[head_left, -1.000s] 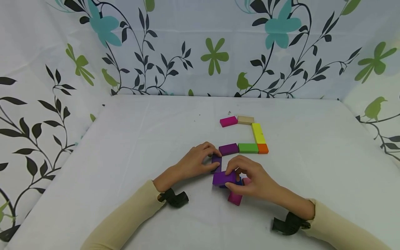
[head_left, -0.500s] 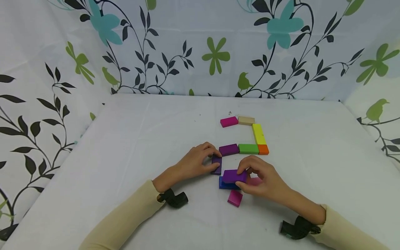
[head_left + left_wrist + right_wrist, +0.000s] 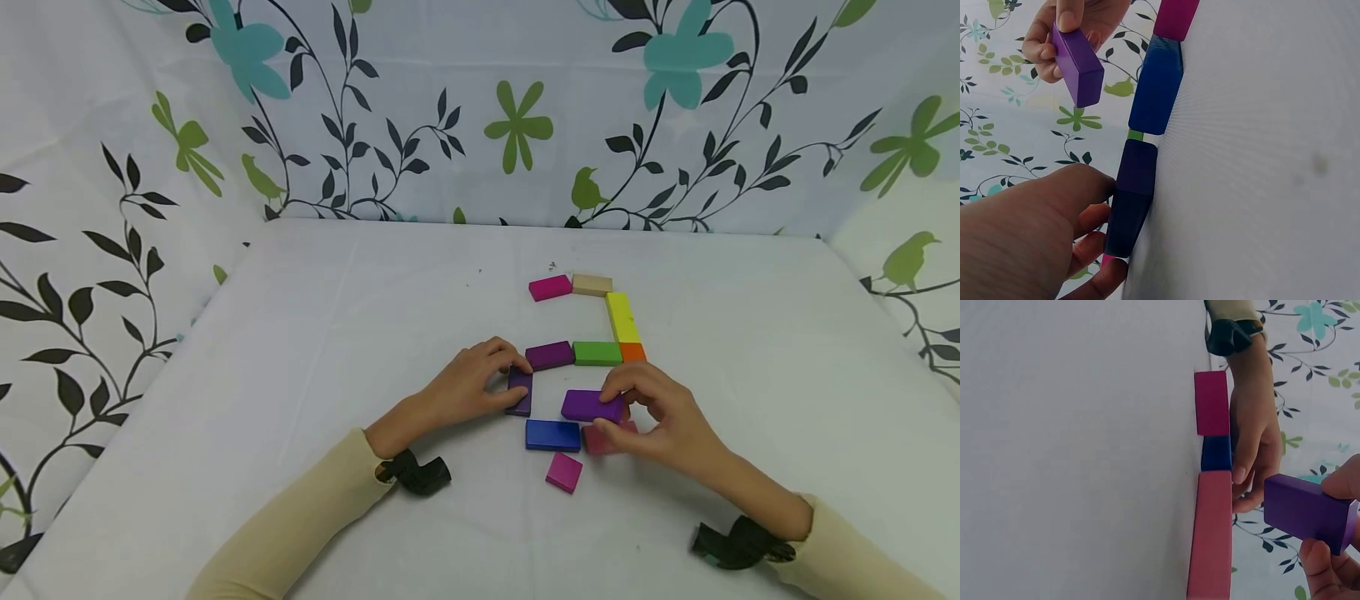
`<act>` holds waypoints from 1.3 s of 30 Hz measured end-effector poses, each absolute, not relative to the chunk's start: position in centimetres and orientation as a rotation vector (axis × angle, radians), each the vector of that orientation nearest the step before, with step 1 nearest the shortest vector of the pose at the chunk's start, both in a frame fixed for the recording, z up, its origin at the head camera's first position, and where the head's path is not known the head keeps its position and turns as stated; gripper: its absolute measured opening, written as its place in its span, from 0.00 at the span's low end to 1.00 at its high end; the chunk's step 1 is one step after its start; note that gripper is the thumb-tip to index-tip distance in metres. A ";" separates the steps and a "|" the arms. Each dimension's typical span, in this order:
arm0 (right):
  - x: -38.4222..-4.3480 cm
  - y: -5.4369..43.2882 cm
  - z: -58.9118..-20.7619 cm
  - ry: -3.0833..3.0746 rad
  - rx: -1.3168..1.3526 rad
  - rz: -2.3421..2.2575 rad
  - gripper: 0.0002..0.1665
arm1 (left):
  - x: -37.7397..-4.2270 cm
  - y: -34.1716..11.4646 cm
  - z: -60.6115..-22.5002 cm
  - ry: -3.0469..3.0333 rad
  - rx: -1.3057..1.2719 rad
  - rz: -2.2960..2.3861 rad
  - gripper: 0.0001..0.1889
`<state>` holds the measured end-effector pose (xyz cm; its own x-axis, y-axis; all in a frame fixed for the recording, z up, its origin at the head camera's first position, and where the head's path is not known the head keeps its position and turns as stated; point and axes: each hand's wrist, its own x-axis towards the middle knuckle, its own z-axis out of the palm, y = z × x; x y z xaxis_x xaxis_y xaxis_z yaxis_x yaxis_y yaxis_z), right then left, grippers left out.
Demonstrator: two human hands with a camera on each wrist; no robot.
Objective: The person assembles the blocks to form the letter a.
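Note:
A bright purple wooden block is pinched at one end by my right hand, raised off the white table. My left hand holds a dark purple block on the table between thumb and fingers. Nearer than that block lies a blue block, with a pink block at its right end, partly hidden by the right hand. A small magenta block sits in front of the blue one. In the left wrist view, the raised purple block hangs apart from the others.
Behind the hands, a plum block, a green block and an orange block form a row. A yellow piece leads back to a tan block and another magenta block. Patterned cloth stands behind the table.
My right hand has moved right and slightly away with the purple block, uncovering the blue block and part of the pink one. My left hand has stayed on the dark purple block.

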<state>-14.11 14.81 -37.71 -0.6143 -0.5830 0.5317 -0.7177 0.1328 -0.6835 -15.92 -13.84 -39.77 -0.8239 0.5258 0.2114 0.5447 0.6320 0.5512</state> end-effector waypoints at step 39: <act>-15.9 19.9 -38.9 -2.395 0.974 1.088 0.23 | -15.8 -13.7 -39.4 -2.856 -0.888 -0.986 0.13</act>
<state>-15.94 19.90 -38.89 -0.7094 -0.4482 0.5439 -0.7045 0.4732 -0.5289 -15.80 -13.68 -39.41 -0.8411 0.5135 0.1700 0.5090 0.6450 0.5699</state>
